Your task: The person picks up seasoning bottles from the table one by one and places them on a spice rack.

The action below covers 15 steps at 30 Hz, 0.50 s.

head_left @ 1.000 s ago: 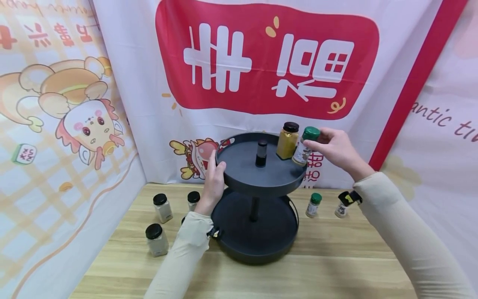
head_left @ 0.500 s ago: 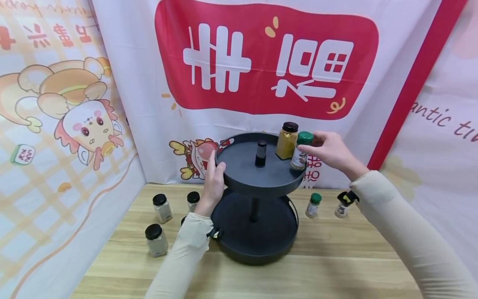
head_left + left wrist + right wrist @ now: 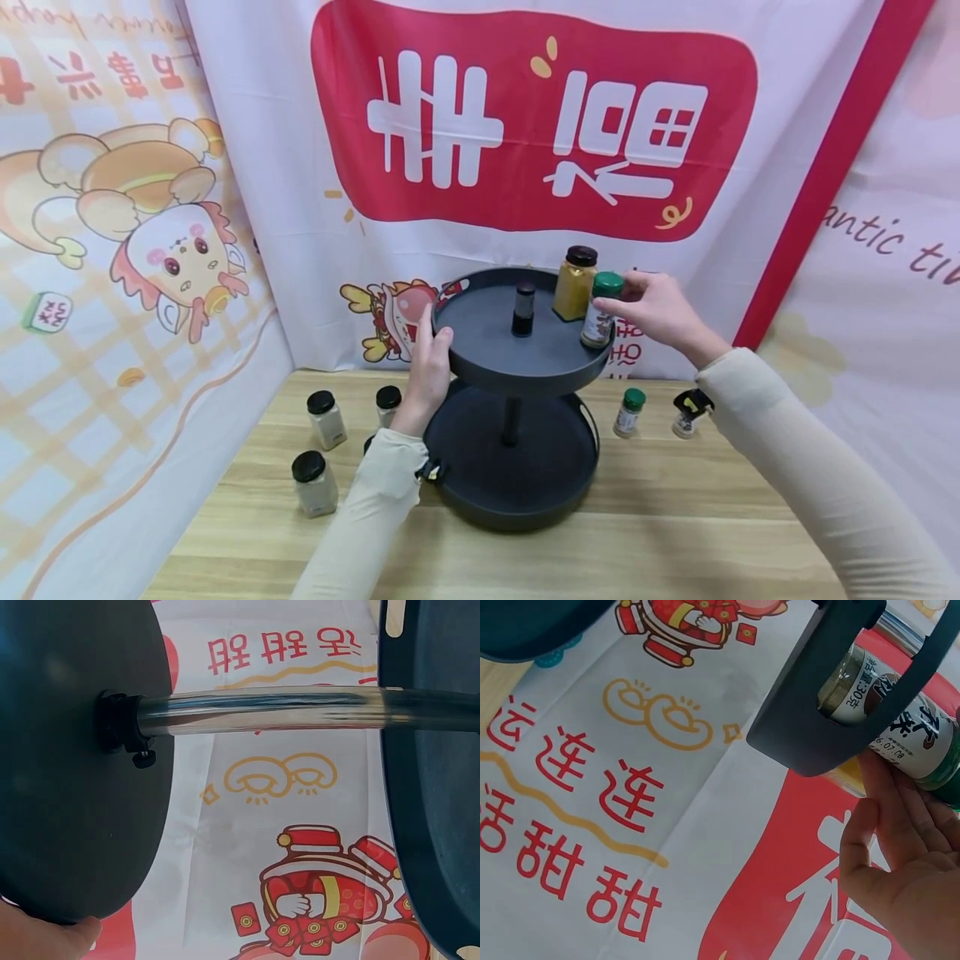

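My right hand (image 3: 660,310) pinches a small spice jar (image 3: 597,323) with a green lid and white label, upright at the right rim of the upper tray (image 3: 487,337) of a black two-tier stand. In the right wrist view, the base of this spice jar (image 3: 889,701) shows through the tray's handle slot, with my fingers (image 3: 911,817) along it. A dark-lidded jar of yellow powder (image 3: 574,285) stands just behind it on the tray. My left hand (image 3: 429,367) rests against the upper tray's left outer wall, fingers fairly straight; its thumb (image 3: 79,937) touches the edge.
The lower tray (image 3: 517,508) holds nothing visible. Several black-lidded jars stand left on the wooden table (image 3: 240,533), including a front jar (image 3: 315,483) and a back jar (image 3: 327,418). At right are another green-lidded jar (image 3: 629,414) and a jar (image 3: 683,424) partly behind my wrist strap.
My right hand has moved the green-lidded spice jar down and slightly left, from tilted above the rim to upright inside it. The left hand has stayed on the tray wall.
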Available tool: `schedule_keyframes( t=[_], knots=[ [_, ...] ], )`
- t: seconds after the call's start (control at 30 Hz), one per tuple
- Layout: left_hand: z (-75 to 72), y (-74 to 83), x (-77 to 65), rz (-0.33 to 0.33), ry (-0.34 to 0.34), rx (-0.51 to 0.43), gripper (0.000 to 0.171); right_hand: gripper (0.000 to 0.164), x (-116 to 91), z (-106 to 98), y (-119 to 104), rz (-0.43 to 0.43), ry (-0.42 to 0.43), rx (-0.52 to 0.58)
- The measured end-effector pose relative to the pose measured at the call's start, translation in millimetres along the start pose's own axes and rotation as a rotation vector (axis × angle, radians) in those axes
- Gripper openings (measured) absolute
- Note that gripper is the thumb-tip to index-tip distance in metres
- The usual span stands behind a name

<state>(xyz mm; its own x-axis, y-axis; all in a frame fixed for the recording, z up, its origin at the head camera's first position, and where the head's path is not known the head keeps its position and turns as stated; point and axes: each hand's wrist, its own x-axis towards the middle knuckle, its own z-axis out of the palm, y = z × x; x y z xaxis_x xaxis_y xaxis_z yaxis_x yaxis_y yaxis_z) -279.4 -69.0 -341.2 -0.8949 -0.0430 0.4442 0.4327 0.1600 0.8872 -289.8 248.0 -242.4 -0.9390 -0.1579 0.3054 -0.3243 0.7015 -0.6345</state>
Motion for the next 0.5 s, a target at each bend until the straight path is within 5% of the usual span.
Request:
schedule_keyframes(
  t=[0.5],
  knots=[
    [0.2, 1.7, -3.0, -0.007, -0.002, -0.006, 0.058, 0.049, 2.7, 8.1, 3.2, -0.030, 0.025, -0.006]
  ],
)
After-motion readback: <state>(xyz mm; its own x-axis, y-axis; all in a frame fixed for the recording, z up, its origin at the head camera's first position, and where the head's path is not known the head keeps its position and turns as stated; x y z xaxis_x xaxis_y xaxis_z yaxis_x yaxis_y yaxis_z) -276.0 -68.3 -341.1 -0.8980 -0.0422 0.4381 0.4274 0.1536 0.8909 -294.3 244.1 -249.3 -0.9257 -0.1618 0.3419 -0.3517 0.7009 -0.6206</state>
